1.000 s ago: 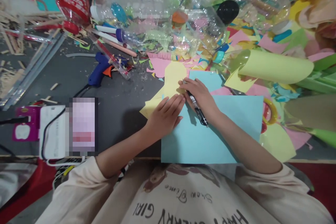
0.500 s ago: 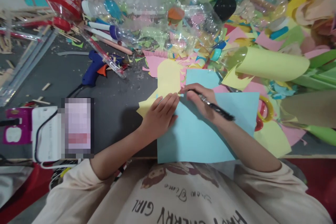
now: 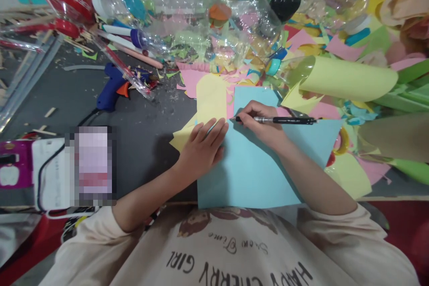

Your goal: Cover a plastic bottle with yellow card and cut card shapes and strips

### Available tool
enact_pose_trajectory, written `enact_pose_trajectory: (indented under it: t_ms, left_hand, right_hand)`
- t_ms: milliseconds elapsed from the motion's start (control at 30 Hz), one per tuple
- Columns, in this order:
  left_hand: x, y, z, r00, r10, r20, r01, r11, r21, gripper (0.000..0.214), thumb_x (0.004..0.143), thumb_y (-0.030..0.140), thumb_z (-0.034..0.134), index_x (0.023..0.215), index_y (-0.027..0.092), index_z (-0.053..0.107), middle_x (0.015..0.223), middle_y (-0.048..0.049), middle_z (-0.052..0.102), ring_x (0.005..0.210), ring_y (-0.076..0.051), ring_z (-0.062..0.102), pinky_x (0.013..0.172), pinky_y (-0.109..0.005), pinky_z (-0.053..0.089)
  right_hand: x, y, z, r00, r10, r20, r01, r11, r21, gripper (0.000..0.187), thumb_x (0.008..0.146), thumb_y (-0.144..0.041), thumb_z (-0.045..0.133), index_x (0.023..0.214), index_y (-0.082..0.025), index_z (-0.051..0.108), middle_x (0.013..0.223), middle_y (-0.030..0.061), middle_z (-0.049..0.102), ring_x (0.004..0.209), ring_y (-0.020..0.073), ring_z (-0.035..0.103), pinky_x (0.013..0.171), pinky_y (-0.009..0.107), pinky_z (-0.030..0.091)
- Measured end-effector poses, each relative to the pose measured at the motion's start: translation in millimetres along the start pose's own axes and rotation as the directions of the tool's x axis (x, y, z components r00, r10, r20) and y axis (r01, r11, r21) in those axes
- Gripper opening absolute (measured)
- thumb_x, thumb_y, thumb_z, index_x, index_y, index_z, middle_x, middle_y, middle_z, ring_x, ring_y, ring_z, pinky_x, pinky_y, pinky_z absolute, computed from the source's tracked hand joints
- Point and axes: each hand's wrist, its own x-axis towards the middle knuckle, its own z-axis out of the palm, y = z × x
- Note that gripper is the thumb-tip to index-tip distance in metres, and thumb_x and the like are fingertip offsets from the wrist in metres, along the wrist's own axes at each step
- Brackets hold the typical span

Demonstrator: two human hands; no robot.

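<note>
Partly hidden, the yellow paper (image 3: 212,96) runs beneath your left hand (image 3: 203,149), which lies palm down, fingers extended. Your right hand (image 3: 263,121), apart from it, grips the black pen (image 3: 288,120), its tip over the blue sheet (image 3: 248,170) just right of the yellow paper; contact is hard to discern.

My right hand (image 3: 263,121) grips a black pen (image 3: 284,120), its tip at the blue paper (image 3: 254,178). My left hand (image 3: 201,149) rests on the yellow paper (image 3: 212,98); a blue glue gun (image 3: 109,91) lies on the table (image 3: 144,143) leftward.
</note>
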Motion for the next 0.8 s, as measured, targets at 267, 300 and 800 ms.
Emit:
enact_pose_trajectory:
  t_ms: [267, 300, 800]
  left_hand:
    - [0.2, -0.9, 0.0, 1.000, -0.011, 0.022, 0.011, 1.000, -0.008, 0.049, 0.102, 0.025, 0.037, 0.146, 0.007, 0.047, 0.147, -0.0146, 0.057, 0.136, -0.029, 0.051, 0.113, -0.043, 0.037]
    - [0.2, -0.8, 0.3, 1.000, -0.010, 0.017, 0.011, 1.000, -0.017, 0.049, 0.101, 0.024, 0.038, 0.146, 0.007, 0.046, 0.146, -0.0151, 0.058, 0.136, -0.029, 0.051, 0.113, -0.043, 0.037]
    - [-0.3, -1.2, 0.9, 1.000, -0.002, -0.020, 0.001, 1.000, -0.020, 0.048, 0.101, 0.023, 0.039, 0.144, 0.006, 0.048, 0.144, -0.0159, 0.059, 0.134, -0.029, 0.052, 0.112, -0.042, 0.036]
  right_hand:
    - [-1.0, 0.0, 1.2, 1.000, -0.003, 0.003, 0.003, 0.999, -0.044, 0.017, 0.075, -0.031, 0.059, 0.062, -0.022, 0.054, 0.058, -0.0027, 0.056, 0.055, 0.0114, 0.048, 0.055, 0.027, 0.038]
    - [-1.0, -0.3, 1.4, 1.000, -0.003, 0.003, 0.003, 0.999, -0.044, 0.017, 0.075, -0.031, 0.059, 0.062, -0.021, 0.054, 0.058, -0.0027, 0.056, 0.054, 0.0113, 0.048, 0.055, 0.027, 0.038]
    - [-0.8, -2.2, 3.1, 1.000, 0.005, -0.003, -0.005, 0.998, -0.061, 0.018, 0.074, -0.032, 0.057, 0.060, -0.021, 0.053, 0.057, -0.0033, 0.055, 0.055, 0.0103, 0.047, 0.054, 0.026, 0.036]
